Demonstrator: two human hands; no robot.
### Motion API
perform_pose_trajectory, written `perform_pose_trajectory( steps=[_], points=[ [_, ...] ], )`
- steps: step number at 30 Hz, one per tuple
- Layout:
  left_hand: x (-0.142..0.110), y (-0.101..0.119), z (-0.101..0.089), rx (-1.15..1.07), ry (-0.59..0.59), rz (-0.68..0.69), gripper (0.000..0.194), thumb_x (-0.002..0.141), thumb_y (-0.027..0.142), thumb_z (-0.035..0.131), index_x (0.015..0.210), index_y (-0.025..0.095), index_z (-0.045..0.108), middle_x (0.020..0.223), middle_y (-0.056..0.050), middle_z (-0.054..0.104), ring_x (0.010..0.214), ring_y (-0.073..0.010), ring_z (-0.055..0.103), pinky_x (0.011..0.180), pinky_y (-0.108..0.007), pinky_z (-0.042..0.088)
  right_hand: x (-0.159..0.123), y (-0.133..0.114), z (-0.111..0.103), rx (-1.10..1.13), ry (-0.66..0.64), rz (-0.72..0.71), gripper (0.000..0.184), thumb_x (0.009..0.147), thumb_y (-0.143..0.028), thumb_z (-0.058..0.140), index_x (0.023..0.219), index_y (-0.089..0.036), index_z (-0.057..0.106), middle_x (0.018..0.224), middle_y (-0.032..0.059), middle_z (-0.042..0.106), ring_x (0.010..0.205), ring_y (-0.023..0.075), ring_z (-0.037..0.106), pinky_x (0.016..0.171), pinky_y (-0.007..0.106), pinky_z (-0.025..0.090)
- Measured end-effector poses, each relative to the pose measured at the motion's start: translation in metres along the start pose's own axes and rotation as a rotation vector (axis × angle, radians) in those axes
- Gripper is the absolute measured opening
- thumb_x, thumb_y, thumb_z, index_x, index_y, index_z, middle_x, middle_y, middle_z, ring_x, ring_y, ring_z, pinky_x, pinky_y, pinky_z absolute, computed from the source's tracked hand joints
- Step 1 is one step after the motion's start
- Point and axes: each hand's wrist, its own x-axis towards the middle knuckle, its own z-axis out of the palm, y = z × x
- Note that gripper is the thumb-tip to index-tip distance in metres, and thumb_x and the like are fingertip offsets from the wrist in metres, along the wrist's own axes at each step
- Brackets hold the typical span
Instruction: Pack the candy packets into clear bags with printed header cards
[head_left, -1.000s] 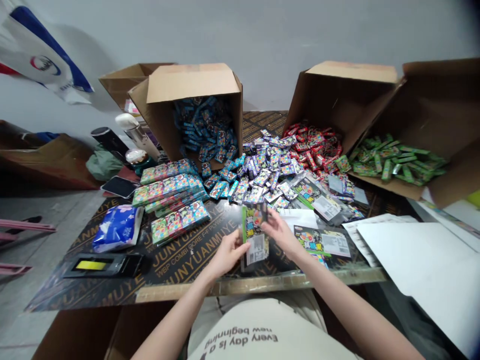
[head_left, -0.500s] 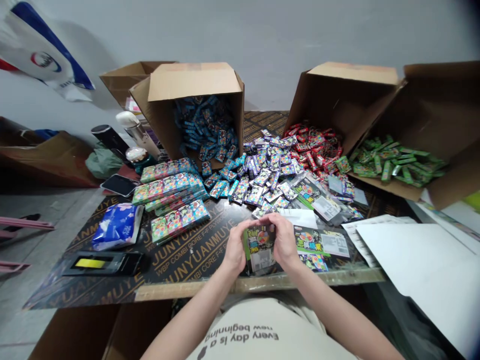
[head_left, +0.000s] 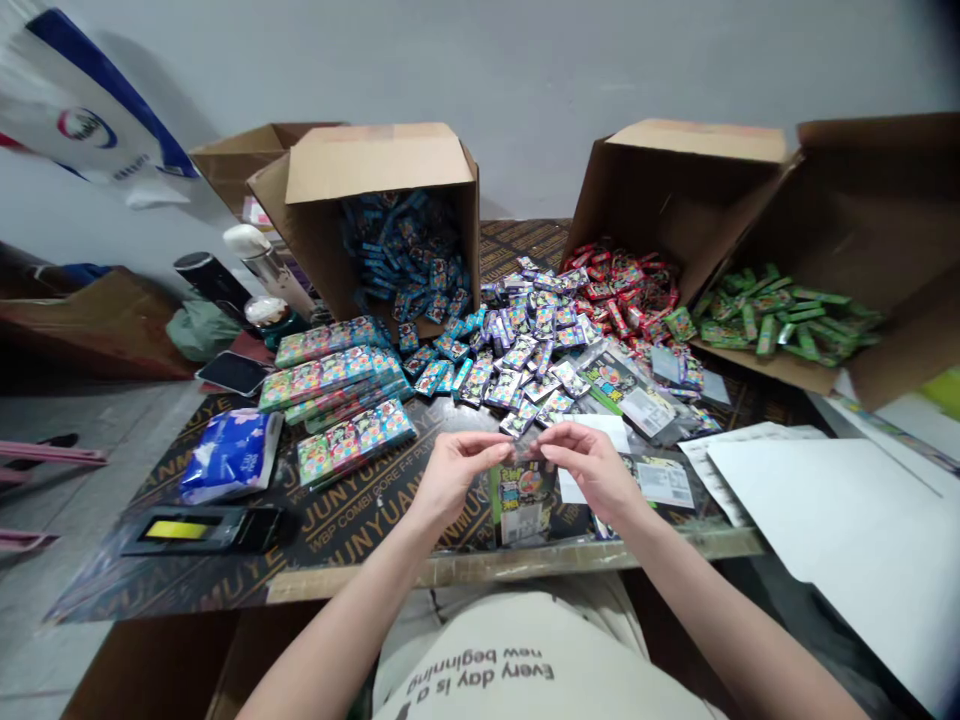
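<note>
A clear printed pouch [head_left: 520,495] with a green edge and a white label hangs upright over the table's front edge. My left hand [head_left: 455,470] pinches its top left corner and my right hand [head_left: 592,467] pinches its top right corner, both closed on the pouch's upper rim. More flat pouches [head_left: 661,480] lie just right of my right hand. Behind my hands spreads a heap of small purple packets [head_left: 525,345], with blue packets [head_left: 439,350] to its left and red ones [head_left: 626,290] to its right.
Tipped cardboard boxes stand at the back: one with blue packets [head_left: 375,165], one with red [head_left: 675,170], one with green sticks [head_left: 885,200]. Filled packs [head_left: 337,385] are stacked at left near a tissue pack [head_left: 229,455] and a black tape dispenser [head_left: 202,527]. White sheets [head_left: 840,520] lie right.
Both hands moved from gripping the pouch's sides to pinching its top corners. The pouch now hangs lower, and the hands sit wider apart above it.
</note>
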Motion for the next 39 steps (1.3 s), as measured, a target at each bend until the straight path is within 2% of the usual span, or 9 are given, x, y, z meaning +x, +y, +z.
perform_pose_trajectory(
  steps=[5, 10, 16, 20, 22, 26, 31, 34, 39],
  points=[
    [-0.005, 0.001, -0.001, -0.089, -0.067, -0.127, 0.026, 0.065, 0.022, 0.070, 0.090, 0.012, 0.071, 0.090, -0.011, 0.071, 0.089, -0.0198, 0.064, 0.082, -0.028, 0.045, -0.002, 0.002, -0.002, -0.007, -0.005, -0.015, 0.016, 0.066, -0.026, 0.071, 0.079, -0.018, 0.065, 0.077, 0.0038, 0.069, 0.075, 0.0164, 0.062, 0.063, 0.025, 0.044],
    [-0.003, 0.000, -0.004, -0.008, 0.050, -0.057, 0.023, 0.060, 0.016, 0.072, 0.083, 0.013, 0.072, 0.079, -0.009, 0.072, 0.075, -0.0178, 0.066, 0.078, -0.029, 0.048, -0.003, 0.006, 0.002, -0.082, -0.010, -0.071, 0.018, 0.070, -0.030, 0.067, 0.083, -0.018, 0.064, 0.081, 0.0051, 0.069, 0.077, 0.0172, 0.063, 0.066, 0.028, 0.047],
    [-0.013, -0.003, 0.002, 0.340, 0.195, 0.303, 0.011, 0.069, 0.019, 0.065, 0.077, 0.017, 0.073, 0.080, -0.006, 0.072, 0.076, -0.0188, 0.067, 0.075, -0.030, 0.051, -0.002, 0.015, 0.001, -0.261, 0.039, -0.262, 0.013, 0.077, -0.028, 0.062, 0.086, -0.020, 0.067, 0.085, 0.0043, 0.069, 0.080, 0.0179, 0.063, 0.070, 0.030, 0.049],
    [-0.022, -0.006, 0.002, 0.713, 0.143, 0.679, 0.014, 0.071, 0.019, 0.065, 0.083, 0.018, 0.072, 0.087, -0.008, 0.072, 0.080, -0.0183, 0.066, 0.078, -0.031, 0.051, -0.002, 0.022, -0.005, -0.379, 0.039, -0.454, 0.012, 0.077, -0.023, 0.062, 0.086, -0.023, 0.070, 0.091, 0.0043, 0.070, 0.088, 0.0196, 0.064, 0.082, 0.035, 0.049],
    [-0.023, -0.006, 0.000, 0.800, 0.106, 0.768, 0.014, 0.069, 0.020, 0.067, 0.082, 0.018, 0.072, 0.088, -0.008, 0.071, 0.081, -0.0186, 0.065, 0.079, -0.031, 0.050, -0.003, 0.023, -0.007, -0.450, 0.004, -0.519, 0.013, 0.076, -0.022, 0.064, 0.087, -0.024, 0.071, 0.094, 0.0044, 0.070, 0.091, 0.0205, 0.064, 0.086, 0.037, 0.048],
    [-0.018, 0.001, -0.003, 0.740, 0.110, 0.572, 0.008, 0.070, 0.023, 0.068, 0.074, 0.017, 0.071, 0.079, -0.007, 0.071, 0.073, -0.0176, 0.065, 0.069, -0.028, 0.052, -0.006, 0.015, -0.005, -0.522, 0.008, -0.496, 0.013, 0.075, -0.024, 0.065, 0.086, -0.023, 0.071, 0.089, 0.0040, 0.071, 0.084, 0.0194, 0.065, 0.082, 0.034, 0.051],
    [-0.008, 0.015, -0.003, 0.595, 0.037, 0.231, 0.015, 0.067, 0.028, 0.070, 0.070, 0.013, 0.070, 0.064, -0.005, 0.069, 0.058, -0.0159, 0.063, 0.054, -0.023, 0.048, 0.000, -0.005, -0.001, -0.474, -0.101, -0.250, 0.016, 0.075, -0.032, 0.063, 0.077, -0.018, 0.070, 0.072, 0.0031, 0.069, 0.063, 0.0150, 0.062, 0.058, 0.026, 0.050],
    [-0.010, 0.017, 0.001, 0.642, 0.040, 0.289, 0.012, 0.070, 0.026, 0.067, 0.068, 0.014, 0.069, 0.063, -0.005, 0.068, 0.057, -0.0148, 0.061, 0.053, -0.023, 0.047, 0.007, -0.012, -0.003, -0.450, -0.161, -0.190, 0.020, 0.073, -0.034, 0.064, 0.072, -0.015, 0.069, 0.064, 0.0026, 0.067, 0.057, 0.0135, 0.060, 0.056, 0.025, 0.048],
    [-0.019, 0.008, 0.003, 0.880, 0.040, 0.683, 0.007, 0.074, 0.020, 0.062, 0.072, 0.016, 0.068, 0.076, -0.007, 0.068, 0.071, -0.0164, 0.062, 0.068, -0.028, 0.049, 0.008, -0.008, -0.010, -0.519, -0.155, -0.273, 0.018, 0.077, -0.032, 0.061, 0.078, -0.016, 0.070, 0.074, 0.0047, 0.070, 0.064, 0.0156, 0.063, 0.062, 0.027, 0.051]
  ],
)
